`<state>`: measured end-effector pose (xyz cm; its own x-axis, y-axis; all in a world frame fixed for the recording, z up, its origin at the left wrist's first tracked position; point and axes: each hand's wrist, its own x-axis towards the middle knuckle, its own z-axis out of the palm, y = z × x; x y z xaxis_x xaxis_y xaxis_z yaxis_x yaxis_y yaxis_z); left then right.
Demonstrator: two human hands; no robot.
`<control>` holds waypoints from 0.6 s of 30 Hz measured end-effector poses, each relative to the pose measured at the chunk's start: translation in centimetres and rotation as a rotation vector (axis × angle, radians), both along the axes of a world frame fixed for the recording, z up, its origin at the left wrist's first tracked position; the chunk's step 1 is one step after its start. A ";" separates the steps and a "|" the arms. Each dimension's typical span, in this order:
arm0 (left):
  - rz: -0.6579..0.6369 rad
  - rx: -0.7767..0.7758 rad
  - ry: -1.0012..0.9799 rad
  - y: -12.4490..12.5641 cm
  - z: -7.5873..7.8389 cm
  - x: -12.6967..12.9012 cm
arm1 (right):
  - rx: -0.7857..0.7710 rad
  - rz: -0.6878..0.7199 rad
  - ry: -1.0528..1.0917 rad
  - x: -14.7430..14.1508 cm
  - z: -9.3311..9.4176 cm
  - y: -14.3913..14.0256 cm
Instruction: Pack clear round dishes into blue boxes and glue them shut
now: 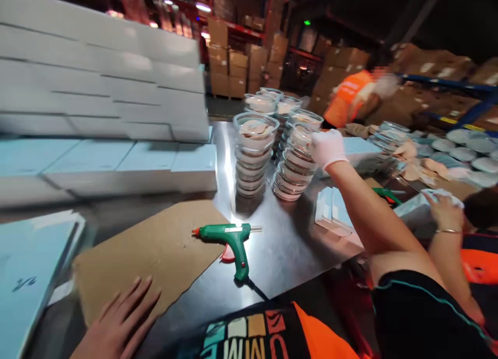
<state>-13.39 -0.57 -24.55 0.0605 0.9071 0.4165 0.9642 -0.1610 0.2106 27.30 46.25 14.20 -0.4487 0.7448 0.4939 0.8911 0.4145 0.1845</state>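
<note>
A wall of white boxes [97, 73] fills the upper left of the frame. Centre, stacks of glass bowls [254, 156] stand on the steel table [288, 245]. The right hand [327, 147], white-gloved, closes its fingers on the top of one stack. Lower left, the bare left hand [116, 325] lies flat, fingers spread, on brown cardboard [155, 250]; a green glue gun [231, 239] rests beside.

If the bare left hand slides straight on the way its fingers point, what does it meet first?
The left hand lies flat on the brown cardboard sheet, fingers pointing up-right. Straight on, it would probably meet the green glue gun on the steel table first, though depth is uncertain.
</note>
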 end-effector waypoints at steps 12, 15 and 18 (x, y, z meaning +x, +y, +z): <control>-0.006 -0.297 0.033 4.0 6.6 1.2 | -0.153 0.306 0.135 -6.1 -13.0 -16.9; -0.051 -0.312 0.063 4.3 6.5 0.3 | -0.565 0.205 0.048 -8.9 -19.1 -21.9; -0.090 -0.323 0.051 4.4 6.6 -0.8 | -0.829 0.019 0.122 -11.6 -21.8 -23.9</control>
<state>-14.23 3.83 -17.96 0.1594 0.9819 0.1026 0.9599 -0.1784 0.2162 15.72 22.33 -7.58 -0.4436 0.8810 -0.1643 0.8766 0.3884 -0.2841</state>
